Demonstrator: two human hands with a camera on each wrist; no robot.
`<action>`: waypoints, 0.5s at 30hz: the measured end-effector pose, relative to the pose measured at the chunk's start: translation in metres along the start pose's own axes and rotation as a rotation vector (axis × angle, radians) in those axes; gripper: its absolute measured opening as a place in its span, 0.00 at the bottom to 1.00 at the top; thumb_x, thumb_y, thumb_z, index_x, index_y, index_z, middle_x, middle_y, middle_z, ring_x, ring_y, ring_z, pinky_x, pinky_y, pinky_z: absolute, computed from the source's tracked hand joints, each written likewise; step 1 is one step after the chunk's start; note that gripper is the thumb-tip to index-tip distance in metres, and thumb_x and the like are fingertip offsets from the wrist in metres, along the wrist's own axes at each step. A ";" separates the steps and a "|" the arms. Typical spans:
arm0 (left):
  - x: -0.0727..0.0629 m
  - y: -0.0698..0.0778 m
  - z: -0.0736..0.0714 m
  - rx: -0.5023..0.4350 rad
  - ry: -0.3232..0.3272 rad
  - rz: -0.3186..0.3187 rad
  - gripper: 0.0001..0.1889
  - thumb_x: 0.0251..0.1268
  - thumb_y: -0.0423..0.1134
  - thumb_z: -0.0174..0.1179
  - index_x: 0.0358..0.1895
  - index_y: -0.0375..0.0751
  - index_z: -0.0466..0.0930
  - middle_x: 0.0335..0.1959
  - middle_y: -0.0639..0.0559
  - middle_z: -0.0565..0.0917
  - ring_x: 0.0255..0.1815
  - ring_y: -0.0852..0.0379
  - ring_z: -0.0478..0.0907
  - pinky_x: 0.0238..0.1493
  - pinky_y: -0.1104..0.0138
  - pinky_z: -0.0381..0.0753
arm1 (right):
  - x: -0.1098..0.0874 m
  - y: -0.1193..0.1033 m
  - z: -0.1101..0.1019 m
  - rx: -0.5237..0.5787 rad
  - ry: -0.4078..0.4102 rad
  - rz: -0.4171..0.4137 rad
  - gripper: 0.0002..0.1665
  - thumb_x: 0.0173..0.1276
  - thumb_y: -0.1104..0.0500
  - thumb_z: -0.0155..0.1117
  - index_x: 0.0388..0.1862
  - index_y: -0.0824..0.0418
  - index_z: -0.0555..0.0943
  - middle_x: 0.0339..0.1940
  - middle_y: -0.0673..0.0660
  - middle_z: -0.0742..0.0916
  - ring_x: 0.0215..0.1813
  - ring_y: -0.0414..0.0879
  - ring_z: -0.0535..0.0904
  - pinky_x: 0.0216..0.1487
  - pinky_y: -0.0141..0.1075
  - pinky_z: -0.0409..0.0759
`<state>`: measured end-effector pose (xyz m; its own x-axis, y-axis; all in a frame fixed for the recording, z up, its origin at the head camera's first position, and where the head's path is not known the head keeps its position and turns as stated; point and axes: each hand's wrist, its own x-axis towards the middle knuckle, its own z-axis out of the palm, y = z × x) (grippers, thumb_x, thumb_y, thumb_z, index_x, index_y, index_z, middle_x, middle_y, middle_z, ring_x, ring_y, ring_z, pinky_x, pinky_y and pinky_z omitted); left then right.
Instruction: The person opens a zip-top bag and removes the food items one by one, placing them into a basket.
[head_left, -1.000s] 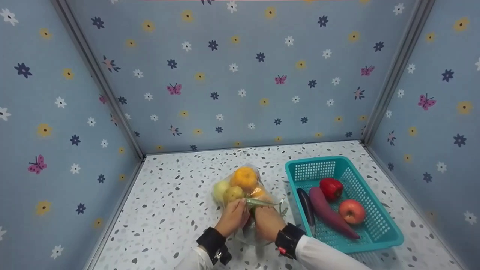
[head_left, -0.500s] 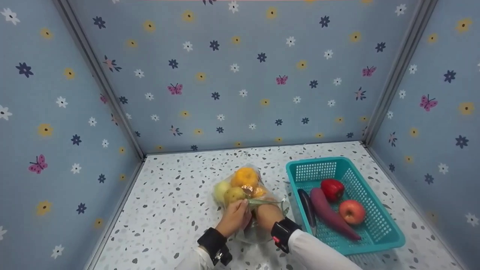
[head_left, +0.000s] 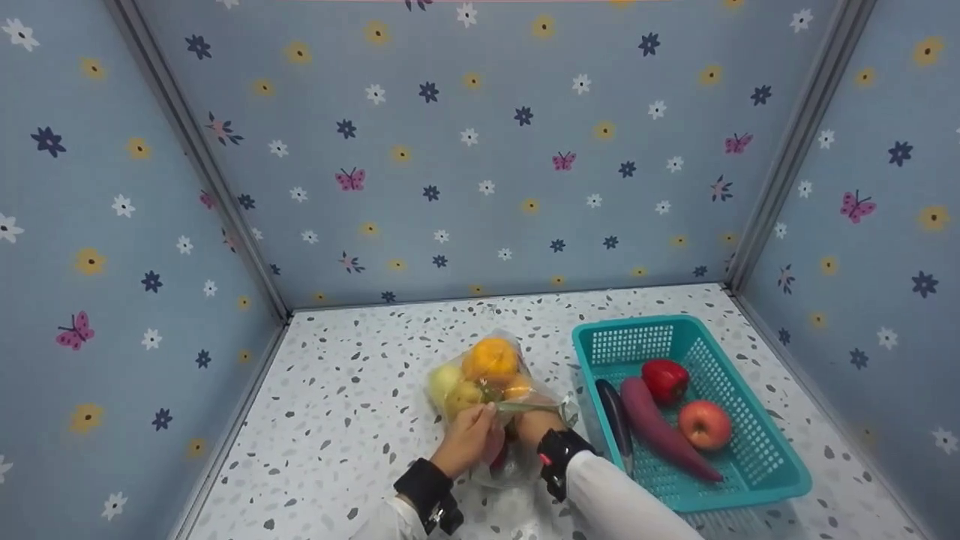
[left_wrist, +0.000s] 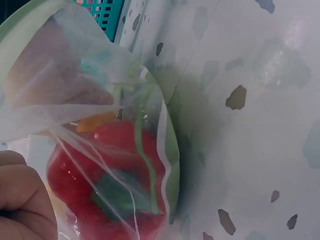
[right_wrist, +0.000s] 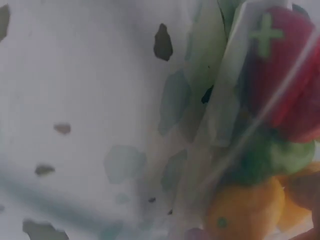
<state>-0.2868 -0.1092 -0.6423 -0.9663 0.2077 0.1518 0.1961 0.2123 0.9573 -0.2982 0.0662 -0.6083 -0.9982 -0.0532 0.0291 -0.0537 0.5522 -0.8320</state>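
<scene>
A clear plastic bag (head_left: 566, 409) with a green edge lies on the speckled table, its contents showing through the film. My left hand (head_left: 469, 436) pinches the rim of its mouth between thumb and fingers. Reaching into the mouth is my right hand (head_left: 537, 424), its fingers hidden inside. A red bell pepper (left_wrist: 85, 180) with a green stem shows through the film near the mouth in the left wrist view. Deeper in sit a ribbed yellow-orange one (head_left: 491, 358), a pale green one (head_left: 444, 379) and an orange (right_wrist: 250, 210).
Right of the bag stands a turquoise basket (head_left: 787, 469) holding an eggplant (head_left: 615, 416), a long purple sweet potato (head_left: 656, 427), a red bell pepper (head_left: 664, 380) and an apple (head_left: 703, 424). Flower-patterned walls (head_left: 480, 150) enclose the table (head_left: 337, 390) at the back and sides.
My right hand has slid further into the bag, its wrist shifting left and forward. My left hand keeps its hold on the rim, nearly in place. The basket has not moved.
</scene>
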 end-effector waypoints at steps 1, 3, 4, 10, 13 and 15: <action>0.002 -0.006 0.000 -0.001 -0.006 -0.006 0.24 0.89 0.57 0.50 0.29 0.52 0.80 0.27 0.62 0.80 0.30 0.62 0.79 0.36 0.67 0.80 | 0.001 0.002 0.001 0.017 0.000 0.028 0.10 0.78 0.59 0.58 0.44 0.60 0.86 0.37 0.53 0.89 0.42 0.47 0.83 0.60 0.49 0.83; 0.004 -0.014 0.001 0.004 -0.013 0.000 0.25 0.88 0.58 0.50 0.30 0.49 0.81 0.28 0.60 0.81 0.32 0.60 0.80 0.37 0.65 0.81 | 0.000 0.006 0.002 0.041 -0.001 0.057 0.13 0.80 0.59 0.55 0.51 0.64 0.85 0.40 0.55 0.89 0.45 0.49 0.84 0.62 0.50 0.82; 0.004 -0.016 0.002 0.009 -0.015 0.005 0.25 0.88 0.59 0.51 0.31 0.48 0.82 0.29 0.59 0.81 0.32 0.59 0.80 0.37 0.64 0.81 | 0.000 0.007 0.002 0.048 0.002 0.068 0.15 0.81 0.59 0.54 0.54 0.65 0.84 0.43 0.56 0.89 0.48 0.50 0.84 0.65 0.50 0.82; 0.005 -0.016 0.002 0.038 -0.008 -0.022 0.23 0.88 0.58 0.50 0.30 0.53 0.80 0.29 0.61 0.82 0.33 0.61 0.80 0.38 0.66 0.81 | -0.004 0.006 0.001 0.131 0.014 0.106 0.21 0.82 0.57 0.55 0.64 0.67 0.82 0.56 0.60 0.89 0.62 0.55 0.84 0.75 0.55 0.76; 0.003 -0.011 0.002 0.032 -0.010 -0.016 0.24 0.91 0.55 0.47 0.30 0.52 0.78 0.28 0.60 0.81 0.30 0.62 0.78 0.35 0.68 0.79 | -0.003 0.003 0.000 0.149 0.002 0.110 0.21 0.83 0.55 0.54 0.65 0.64 0.82 0.55 0.58 0.89 0.60 0.53 0.83 0.74 0.53 0.77; 0.003 -0.009 0.001 0.010 -0.011 -0.026 0.23 0.91 0.53 0.47 0.30 0.52 0.78 0.26 0.60 0.80 0.28 0.62 0.77 0.32 0.69 0.78 | -0.003 0.001 0.000 0.146 -0.009 0.095 0.20 0.83 0.53 0.54 0.62 0.63 0.82 0.51 0.56 0.89 0.54 0.51 0.84 0.69 0.51 0.80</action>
<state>-0.2916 -0.1097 -0.6505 -0.9691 0.2130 0.1243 0.1728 0.2273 0.9584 -0.2954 0.0666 -0.6093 -0.9982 -0.0143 -0.0575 0.0458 0.4287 -0.9023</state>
